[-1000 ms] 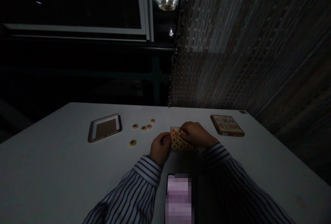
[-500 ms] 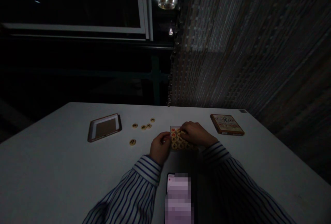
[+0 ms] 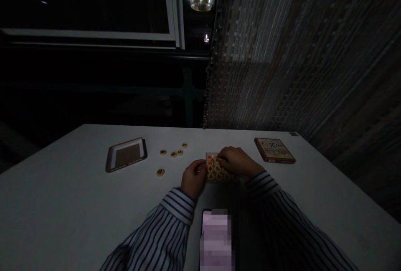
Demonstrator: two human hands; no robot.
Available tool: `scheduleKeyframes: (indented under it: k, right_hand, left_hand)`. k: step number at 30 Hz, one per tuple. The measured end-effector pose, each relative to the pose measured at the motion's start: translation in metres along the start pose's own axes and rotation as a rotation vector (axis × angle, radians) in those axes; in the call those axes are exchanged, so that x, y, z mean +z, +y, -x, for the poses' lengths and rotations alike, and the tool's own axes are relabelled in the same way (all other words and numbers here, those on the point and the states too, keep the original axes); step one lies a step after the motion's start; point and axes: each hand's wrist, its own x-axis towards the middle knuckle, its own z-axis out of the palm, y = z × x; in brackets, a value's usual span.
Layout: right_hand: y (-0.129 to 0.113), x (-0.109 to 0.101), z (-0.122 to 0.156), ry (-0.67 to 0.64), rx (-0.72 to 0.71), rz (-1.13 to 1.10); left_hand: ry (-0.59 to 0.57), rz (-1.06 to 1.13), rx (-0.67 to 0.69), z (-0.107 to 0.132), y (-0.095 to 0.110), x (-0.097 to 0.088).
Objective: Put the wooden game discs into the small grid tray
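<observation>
A small clear tray [image 3: 209, 156] packed with round wooden game pieces bearing red and black marks lies on the white table [image 3: 62, 204]. My left hand [image 3: 193, 179] is curled against the tray's left edge, fingers closed on it. From the right, my right hand [image 3: 236, 162] reaches over the tray, its fingertips pinched on a piece near the upper middle. Both arms wear striped sleeves.
Several loose round pieces [image 3: 174, 154] lie left of the tray, one more piece [image 3: 160, 172] nearer me. A brown box lid [image 3: 126, 154] sits at the left, a flat printed box [image 3: 274, 150] at the right. A lit phone [image 3: 216, 239] lies close to me. A bead curtain [image 3: 300, 54] hangs behind.
</observation>
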Motion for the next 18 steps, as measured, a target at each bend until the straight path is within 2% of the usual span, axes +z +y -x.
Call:
scheduleKeyframes:
  k: [18]
  right_hand:
    - [-0.0045,-0.0032,0.0010,-0.069,0.003,0.024]
  left_hand:
    - [-0.013,-0.071,0.010,0.0002,0.0004,-0.0006]
